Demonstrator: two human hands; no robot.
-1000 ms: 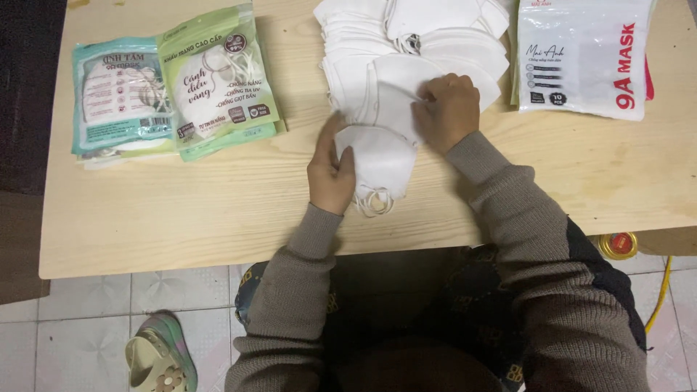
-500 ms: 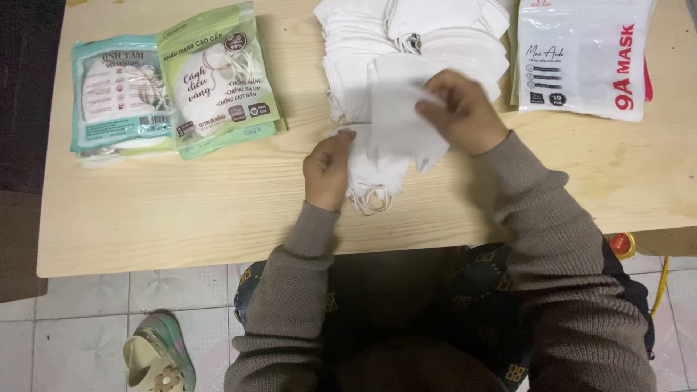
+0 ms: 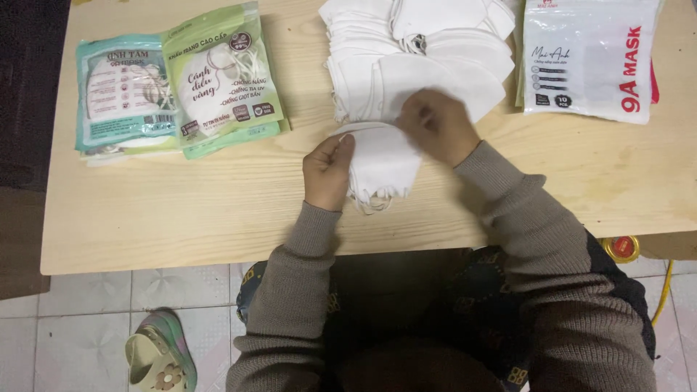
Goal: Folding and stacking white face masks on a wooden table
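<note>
Table: a pale, rectangular wooden tabletop with visible grain, spreading out beneath the grip.
Floor: light grey patterned ceramic tiles, below and left of the grip.
Left edge: a dark brown panel, well apart.
Light: even, soft.

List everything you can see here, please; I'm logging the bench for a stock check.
small stack of masks: one stack, white, table centre, held by both hands
loose mask pile: count unclear, white, table top centre
green packet: one, overlapping the teal one
teal packet: one, table left
white packets: a stack, table right
table: one, pale wood
sandal: one, green, tiled floor
left hand: pinching the stack's left edge
right hand: gripping its upper right
</note>
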